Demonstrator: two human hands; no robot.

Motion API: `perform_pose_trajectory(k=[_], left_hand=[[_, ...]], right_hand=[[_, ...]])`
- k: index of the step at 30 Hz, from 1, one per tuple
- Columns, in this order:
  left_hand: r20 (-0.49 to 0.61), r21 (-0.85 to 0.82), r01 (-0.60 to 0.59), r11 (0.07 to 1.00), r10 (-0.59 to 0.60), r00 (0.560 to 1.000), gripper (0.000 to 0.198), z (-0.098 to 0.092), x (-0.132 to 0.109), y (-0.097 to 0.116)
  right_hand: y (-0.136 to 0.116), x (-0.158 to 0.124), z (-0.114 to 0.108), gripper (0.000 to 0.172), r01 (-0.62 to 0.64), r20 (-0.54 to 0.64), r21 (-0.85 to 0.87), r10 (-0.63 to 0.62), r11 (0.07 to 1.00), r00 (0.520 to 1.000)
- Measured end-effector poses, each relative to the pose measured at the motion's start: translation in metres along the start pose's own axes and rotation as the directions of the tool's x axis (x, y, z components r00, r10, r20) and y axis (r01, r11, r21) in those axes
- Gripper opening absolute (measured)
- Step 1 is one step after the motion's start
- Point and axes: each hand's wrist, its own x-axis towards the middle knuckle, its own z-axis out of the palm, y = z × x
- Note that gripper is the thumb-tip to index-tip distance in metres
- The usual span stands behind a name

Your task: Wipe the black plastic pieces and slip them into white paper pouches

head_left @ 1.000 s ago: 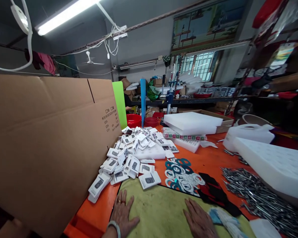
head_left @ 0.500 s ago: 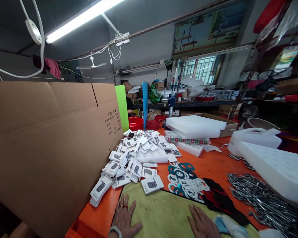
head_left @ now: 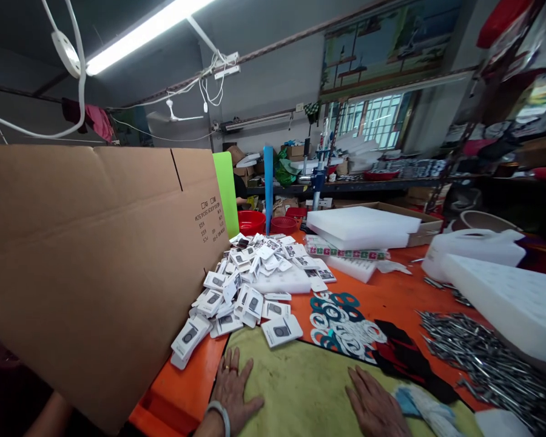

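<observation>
My left hand [head_left: 235, 388] lies flat on a yellow-green cloth [head_left: 304, 388], fingers spread, with a ring and a bracelet on it. Further right, my right hand [head_left: 374, 402] rests palm down on the same cloth, its fingers stretched out and its lower part cut off by the frame. Neither hand holds anything. Just beyond the cloth's far edge sits a small white printed box [head_left: 282, 331], part of a heap of similar boxes [head_left: 255, 267]. White and teal rings [head_left: 343, 325] lie in a pile ahead of my right hand. Beside that is a black and red glove [head_left: 404, 358].
A tall cardboard carton [head_left: 95, 261] stands along the left. Many metal rods [head_left: 477, 364] lie at the right below a white foam block [head_left: 505, 297]. More white foam slabs [head_left: 364, 226] are stacked at the back of the orange table [head_left: 391, 291]. A blue-and-white cloth [head_left: 425, 409] lies by my right hand.
The view has shifted slightly, so the scene sits a little higher and further right. Both hands stay flat on the cloth; nothing has been picked up.
</observation>
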Motion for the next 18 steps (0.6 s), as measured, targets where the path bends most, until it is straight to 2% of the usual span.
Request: perform_pose_trajectory(k=[9, 18], left_hand=[[0.010, -0.002, 0.029, 1.000, -0.029, 1.000, 0.086, -0.016, -0.007, 0.013], [0.001, 0.008, -0.015, 1.000, 0.015, 1.000, 0.085, -0.024, -0.013, 0.013]], right_hand=[[-0.023, 0.007, -0.023, 0.052, -0.053, 0.102, -0.087, 0.062, 0.995, 0.993], [-0.028, 0.010, -0.028, 0.053, -0.002, 0.116, -0.084, 0.012, 0.996, 0.993]])
